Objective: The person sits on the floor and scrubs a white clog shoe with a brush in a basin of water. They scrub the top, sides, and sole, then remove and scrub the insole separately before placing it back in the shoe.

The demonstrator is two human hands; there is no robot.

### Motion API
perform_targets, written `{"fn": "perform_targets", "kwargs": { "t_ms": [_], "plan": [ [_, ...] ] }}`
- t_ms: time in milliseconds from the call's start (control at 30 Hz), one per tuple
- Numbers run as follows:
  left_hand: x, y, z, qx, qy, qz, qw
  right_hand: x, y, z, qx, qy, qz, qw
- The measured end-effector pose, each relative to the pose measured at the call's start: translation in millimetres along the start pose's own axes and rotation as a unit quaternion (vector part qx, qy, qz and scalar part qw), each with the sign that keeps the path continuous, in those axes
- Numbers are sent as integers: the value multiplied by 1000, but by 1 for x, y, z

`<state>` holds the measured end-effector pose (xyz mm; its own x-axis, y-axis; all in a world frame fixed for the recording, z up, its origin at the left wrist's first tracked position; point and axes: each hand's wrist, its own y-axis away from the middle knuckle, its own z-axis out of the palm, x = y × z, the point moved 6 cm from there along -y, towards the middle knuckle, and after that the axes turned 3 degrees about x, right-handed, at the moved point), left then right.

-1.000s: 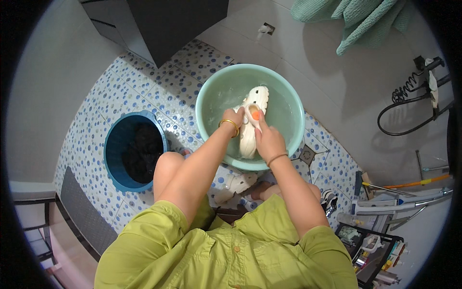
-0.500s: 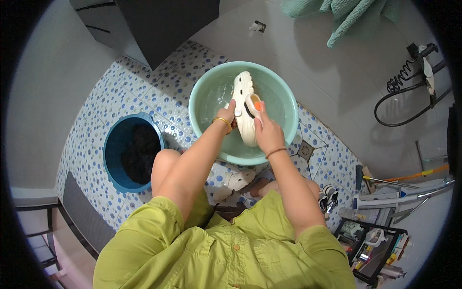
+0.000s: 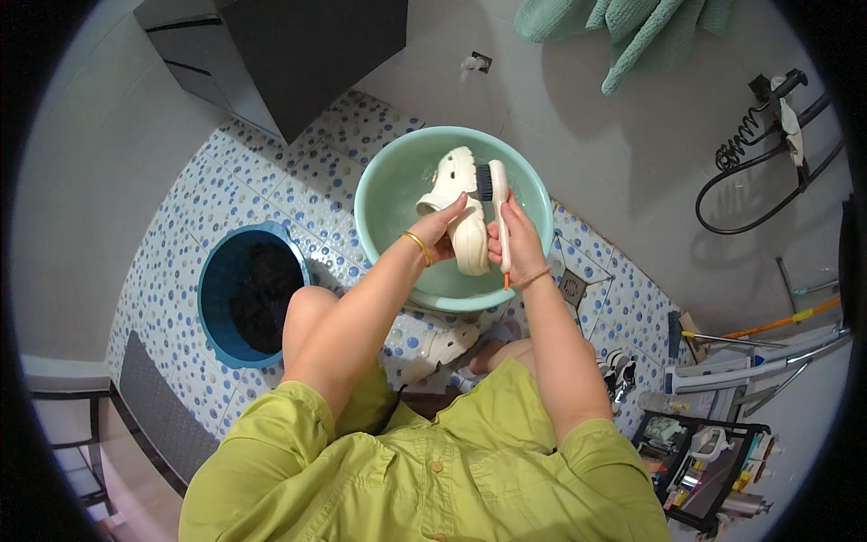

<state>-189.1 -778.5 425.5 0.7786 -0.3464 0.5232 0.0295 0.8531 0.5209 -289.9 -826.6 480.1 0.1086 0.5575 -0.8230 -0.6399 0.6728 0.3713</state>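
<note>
Shoe: your left hand [image 3: 444,228] has lifted the cream clog [image 3: 458,210] above the green basin [image 3: 397,194], fingers wrapped round it.
Brush: right hand [image 3: 511,237] grips the brush [image 3: 496,200], bristles now at the clog's 3 o'clock side, scrubbing ongoing.

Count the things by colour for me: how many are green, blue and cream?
Green: 2, the basin and the towel.
Blue: 1, the bucket.
Cream: 2, the clog in the left hand and the brush in the right hand.
Total: 5.
</note>
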Motion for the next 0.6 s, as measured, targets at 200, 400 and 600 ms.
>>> {"fn": "perform_targets", "kwargs": {
  "t_ms": [200, 400, 600],
  "plan": [
    [22, 20, 10, 96, -35, 90, 991, -20, 12, 1, -28, -35, -8, 999],
    [34, 12, 5, -34, 39, 100, 994, -3, -6, -9, 50, 60, -170, 982],
    [57, 66, 51, -111, -403, 386, 822, 0, -3, -3, 27, -61, -50, 997]
  ]
}}
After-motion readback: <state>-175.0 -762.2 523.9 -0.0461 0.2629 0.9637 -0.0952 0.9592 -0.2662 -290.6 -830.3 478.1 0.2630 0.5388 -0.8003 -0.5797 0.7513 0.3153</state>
